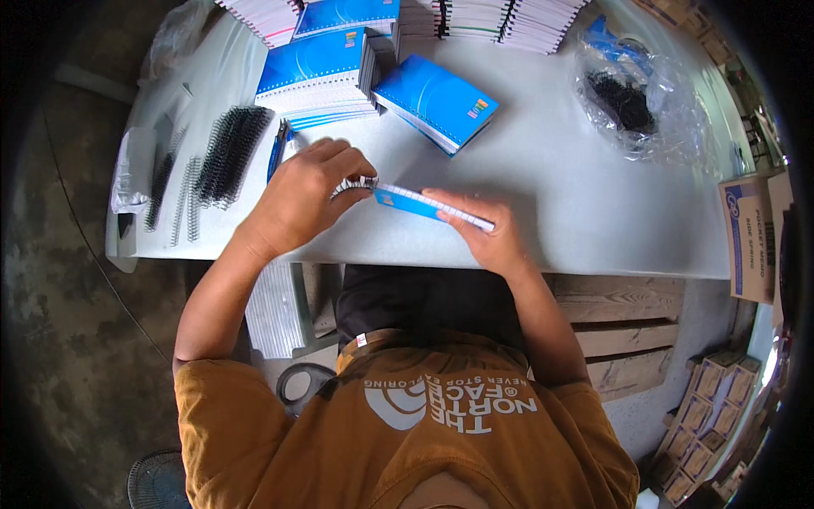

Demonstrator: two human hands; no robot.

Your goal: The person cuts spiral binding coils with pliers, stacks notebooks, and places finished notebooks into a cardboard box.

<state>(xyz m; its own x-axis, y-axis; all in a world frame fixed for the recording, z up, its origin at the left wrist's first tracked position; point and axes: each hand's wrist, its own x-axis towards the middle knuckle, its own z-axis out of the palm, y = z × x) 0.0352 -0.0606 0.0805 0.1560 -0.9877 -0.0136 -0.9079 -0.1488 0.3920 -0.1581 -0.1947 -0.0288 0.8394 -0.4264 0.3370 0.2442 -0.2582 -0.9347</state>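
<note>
A thin blue-covered notebook [409, 204] is held above the table's near edge, its row of punched holes turned up. My right hand [485, 227] grips its right end between thumb and fingers. At its left end, my left hand [312, 188] is closed in a pinch on a dark spiral binding coil [359, 183], whose tip meets the notebook's corner. How far the coil passes through the holes is too small to tell. Beside my left hand lie blue-handled pliers [276, 153] and a bundle of black spiral coils [227, 157].
Stacked blue notebooks [318, 72] stand beyond my hands, with a smaller blue stack [437, 100] to their right. White bound pads [483, 21] line the far edge. A clear plastic bag [632, 102] of black coils sits far right, near a cardboard box [748, 237].
</note>
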